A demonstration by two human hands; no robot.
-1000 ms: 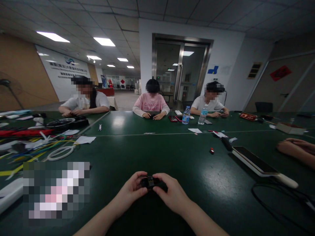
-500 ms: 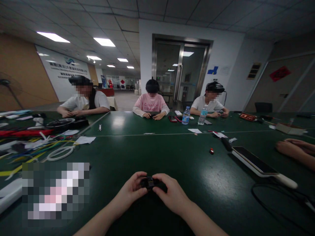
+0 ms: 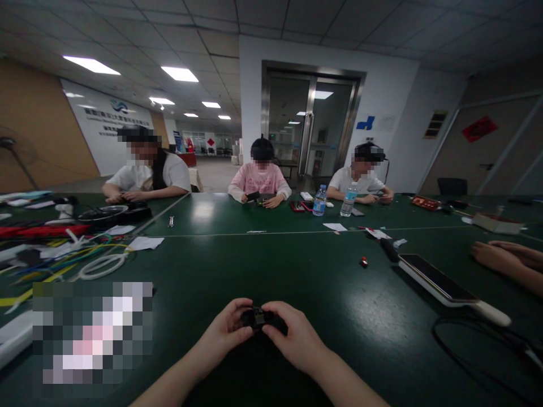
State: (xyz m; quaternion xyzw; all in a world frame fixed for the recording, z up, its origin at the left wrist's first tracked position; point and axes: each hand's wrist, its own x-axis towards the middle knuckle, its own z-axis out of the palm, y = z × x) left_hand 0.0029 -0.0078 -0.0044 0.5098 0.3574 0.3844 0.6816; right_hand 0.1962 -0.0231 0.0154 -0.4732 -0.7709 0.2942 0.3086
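Note:
A small black device, with what looks like a lighter patch at its middle, is held just above the near part of the green table. My left hand grips its left end between thumb and fingers. On the other end, the thumb and forefinger of my right hand close round it. The device is too small and dark for its exact kind to be made out, and my fingers cover both its ends.
Cables and a pixelated patch lie to the left. On the right are a phone on a white-handled object, a black cord and another person's hands. Two water bottles and several seated people are across the table.
My hands and the black device have stayed almost still. Across the table, the person in pink has raised a dark piece in one hand, apart from the other.

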